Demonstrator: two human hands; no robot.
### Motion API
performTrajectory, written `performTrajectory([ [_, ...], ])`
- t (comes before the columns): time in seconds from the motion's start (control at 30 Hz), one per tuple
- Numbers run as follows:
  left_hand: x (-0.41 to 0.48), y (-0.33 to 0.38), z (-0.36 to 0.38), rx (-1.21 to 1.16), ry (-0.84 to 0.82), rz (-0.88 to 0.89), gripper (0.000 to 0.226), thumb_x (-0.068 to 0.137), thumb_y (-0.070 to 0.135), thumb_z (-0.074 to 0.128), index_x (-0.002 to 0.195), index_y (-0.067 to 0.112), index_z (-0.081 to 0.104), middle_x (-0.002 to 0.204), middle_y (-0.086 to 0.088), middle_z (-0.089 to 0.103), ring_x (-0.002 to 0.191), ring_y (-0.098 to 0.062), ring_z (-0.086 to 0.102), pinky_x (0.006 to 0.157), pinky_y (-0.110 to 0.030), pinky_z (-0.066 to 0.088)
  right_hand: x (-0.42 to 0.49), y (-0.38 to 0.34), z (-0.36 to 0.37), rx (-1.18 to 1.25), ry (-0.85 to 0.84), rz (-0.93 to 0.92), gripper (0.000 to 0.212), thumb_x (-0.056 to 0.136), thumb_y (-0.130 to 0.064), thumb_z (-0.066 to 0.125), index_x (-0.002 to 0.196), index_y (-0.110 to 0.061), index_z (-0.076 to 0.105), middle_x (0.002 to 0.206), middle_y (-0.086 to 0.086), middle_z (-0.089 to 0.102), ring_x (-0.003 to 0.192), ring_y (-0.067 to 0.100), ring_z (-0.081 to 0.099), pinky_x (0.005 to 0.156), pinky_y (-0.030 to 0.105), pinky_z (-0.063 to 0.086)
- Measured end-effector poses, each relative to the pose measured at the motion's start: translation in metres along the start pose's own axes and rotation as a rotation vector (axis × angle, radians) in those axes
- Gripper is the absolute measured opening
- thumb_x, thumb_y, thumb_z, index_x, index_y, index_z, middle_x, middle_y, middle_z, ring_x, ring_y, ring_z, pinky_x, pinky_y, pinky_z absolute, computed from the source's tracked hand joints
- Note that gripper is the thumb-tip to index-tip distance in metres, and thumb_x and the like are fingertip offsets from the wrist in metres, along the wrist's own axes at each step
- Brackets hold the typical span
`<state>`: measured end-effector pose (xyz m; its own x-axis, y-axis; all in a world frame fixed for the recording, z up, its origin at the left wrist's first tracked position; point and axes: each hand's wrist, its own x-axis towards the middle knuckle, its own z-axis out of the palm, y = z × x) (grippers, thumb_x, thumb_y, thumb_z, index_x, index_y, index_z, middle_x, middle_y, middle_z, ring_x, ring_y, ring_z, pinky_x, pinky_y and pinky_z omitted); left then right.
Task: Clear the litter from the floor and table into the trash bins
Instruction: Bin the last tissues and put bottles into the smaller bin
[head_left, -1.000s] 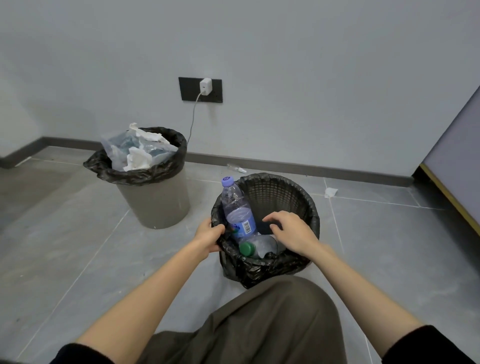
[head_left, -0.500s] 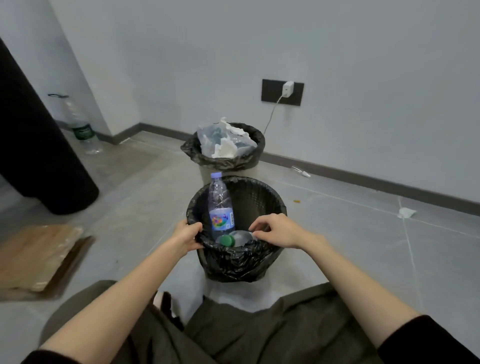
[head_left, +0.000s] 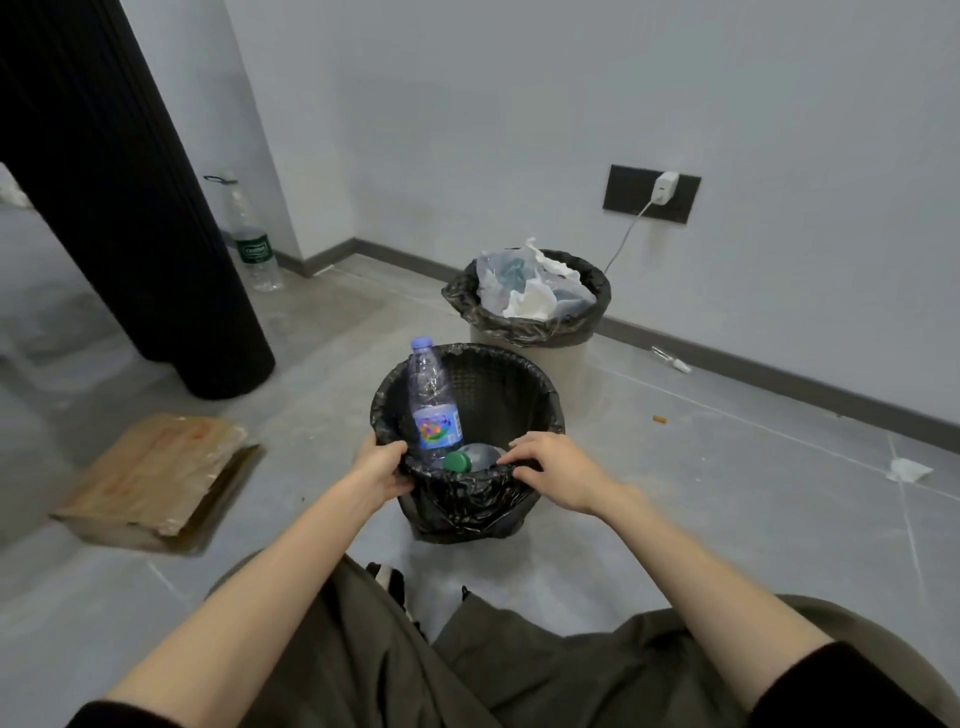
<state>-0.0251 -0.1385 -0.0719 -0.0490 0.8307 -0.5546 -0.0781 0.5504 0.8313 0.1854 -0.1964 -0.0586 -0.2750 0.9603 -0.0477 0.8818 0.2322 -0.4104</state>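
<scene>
A black mesh bin (head_left: 498, 379) lined with a black bag stands on the floor in front of my knees. Inside it a clear bottle with a purple cap (head_left: 434, 410) stands upright and a green-capped bottle (head_left: 470, 460) lies at the bottom. My left hand (head_left: 382, 470) grips the bin's near left rim. My right hand (head_left: 553, 465) holds the near right rim with curled fingers. Behind stands a beige bin (head_left: 540, 356) with a black liner, heaped with white paper and clear plastic. Loose litter lies on the floor: a crumpled tissue (head_left: 906, 470), a small orange butt (head_left: 660, 419), a white stick-like piece (head_left: 672, 359).
A flattened cardboard piece (head_left: 156, 478) lies on the floor at the left. A black ribbed column (head_left: 135, 218) stands behind it, with a large clear bottle with a green label (head_left: 252, 244) against the wall. A charger (head_left: 665, 188) is plugged into the wall socket.
The view has swung left and the black bin now sits in front of the beige one. The column, the cardboard and the large bottle came into view. Both hands stay on the rim.
</scene>
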Motion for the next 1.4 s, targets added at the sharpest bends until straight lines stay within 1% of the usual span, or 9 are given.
performTrajectory([
  [0.13,0.004,0.003,-0.008,0.28,0.079,0.103,0.034,0.093,0.011,0.049,0.127,0.012,0.044,0.116,-0.005,0.05,0.105,-0.027,0.048,0.087,-0.035,0.038,-0.004,0.003,-0.006,0.058,0.097,0.013,0.029,0.091,-0.013,0.059,0.119,-0.015,0.067,0.124,0.002,0.064,0.119,0.017,0.054,0.101,0.021,0.034],
  [0.23,0.009,0.008,-0.014,0.513,0.149,0.247,0.045,0.086,0.022,0.056,0.128,0.012,0.043,0.131,-0.013,0.051,0.12,-0.032,0.047,0.1,-0.042,0.042,-0.015,0.006,-0.016,0.139,0.205,0.07,0.027,0.091,-0.014,0.059,0.116,-0.017,0.068,0.12,0.001,0.066,0.113,0.015,0.057,0.096,0.022,0.038],
  [0.4,-0.022,0.028,0.005,0.789,0.175,0.537,0.053,0.09,0.026,0.052,0.14,0.017,0.038,0.136,-0.008,0.051,0.122,-0.028,0.05,0.099,-0.046,0.044,-0.035,0.02,-0.035,0.223,0.321,0.161,0.026,0.092,-0.012,0.055,0.114,-0.018,0.068,0.117,-0.004,0.067,0.11,0.011,0.058,0.09,0.015,0.036],
  [0.5,-0.042,0.038,0.031,0.837,0.119,0.636,0.049,0.094,0.023,0.048,0.141,0.018,0.037,0.129,-0.004,0.057,0.117,-0.025,0.054,0.095,-0.042,0.046,-0.048,0.036,-0.046,0.251,0.385,0.23,0.025,0.092,-0.015,0.055,0.112,-0.022,0.067,0.112,-0.007,0.068,0.103,0.014,0.06,0.084,0.021,0.04],
  [0.63,-0.056,0.045,0.073,0.818,0.036,0.663,0.041,0.096,0.023,0.044,0.136,0.02,0.043,0.106,0.007,0.062,0.102,-0.018,0.059,0.084,-0.031,0.045,-0.064,0.063,-0.061,0.287,0.462,0.321,0.024,0.09,-0.015,0.055,0.106,-0.026,0.068,0.101,-0.011,0.068,0.092,0.014,0.063,0.082,0.031,0.049],
  [0.8,-0.057,0.046,0.145,0.807,-0.13,0.702,0.04,0.094,0.023,0.046,0.134,0.021,0.046,0.102,0.008,0.06,0.107,-0.019,0.058,0.091,-0.033,0.045,-0.078,0.115,-0.075,0.37,0.579,0.479,0.022,0.088,-0.012,0.056,0.099,-0.026,0.069,0.101,-0.005,0.07,0.079,0.014,0.062,0.084,0.032,0.052],
  [1.0,-0.027,0.033,0.229,0.861,-0.289,0.748,0.036,0.095,0.022,0.049,0.131,0.019,0.05,0.118,-0.002,0.063,0.114,-0.019,0.055,0.09,-0.026,0.04,-0.071,0.186,-0.075,0.441,0.626,0.671,0.022,0.089,-0.013,0.056,0.104,-0.019,0.07,0.106,0.001,0.07,0.102,0.018,0.063,0.091,0.029,0.047],
  [1.2,0.039,0.016,0.311,0.986,-0.357,0.702,0.034,0.095,0.017,0.045,0.128,0.017,0.053,0.12,-0.004,0.062,0.115,-0.021,0.055,0.09,-0.025,0.04,-0.036,0.267,-0.061,0.458,0.619,0.81,0.025,0.088,-0.012,0.055,0.109,-0.017,0.067,0.112,0.002,0.068,0.108,0.019,0.06,0.092,0.027,0.043],
  [1.4,0.114,-0.02,0.362,1.169,-0.418,0.627,0.036,0.092,0.02,0.045,0.127,0.022,0.054,0.125,-0.004,0.061,0.117,-0.023,0.055,0.099,-0.033,0.044,0.006,0.341,-0.041,0.389,0.563,0.872,0.029,0.09,-0.015,0.054,0.117,-0.017,0.064,0.123,0.002,0.063,0.119,0.021,0.056,0.1,0.03,0.041],
])
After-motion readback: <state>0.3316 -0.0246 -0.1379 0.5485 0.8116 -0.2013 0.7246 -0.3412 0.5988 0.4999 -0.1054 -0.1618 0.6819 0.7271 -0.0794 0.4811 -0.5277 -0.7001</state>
